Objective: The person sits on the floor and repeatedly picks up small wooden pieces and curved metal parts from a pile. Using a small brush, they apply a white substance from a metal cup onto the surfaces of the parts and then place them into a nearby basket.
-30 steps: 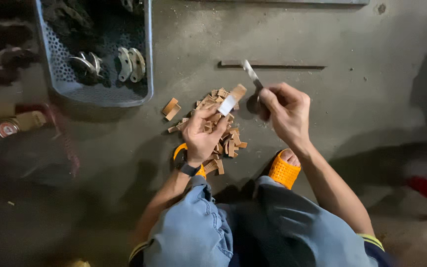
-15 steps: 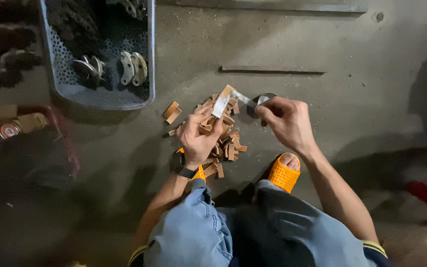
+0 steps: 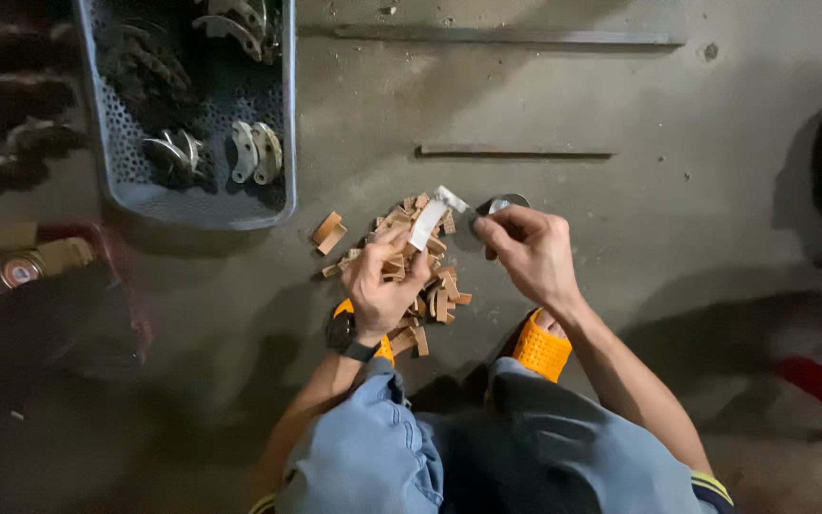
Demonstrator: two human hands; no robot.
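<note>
Grey concrete floor (image 3: 620, 95); left hand (image 3: 382, 281) gripping a pale strip (image 3: 427, 225), right hand (image 3: 530, 252) closed around a metal tool (image 3: 506, 203).

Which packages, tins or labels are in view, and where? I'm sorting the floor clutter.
Round tin: far left on the floor, red and pale lid, blurred.
Tan boxes: beside the tin, rectangular.
Grey perforated basket: upper left, holding curved metal pieces.
No signs or screens.

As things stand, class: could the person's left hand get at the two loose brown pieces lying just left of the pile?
Probably yes. The left hand rests over the pile, and the two loose brown pieces lie on bare floor beside it with nothing between. But that hand already holds a pale strip.
</note>
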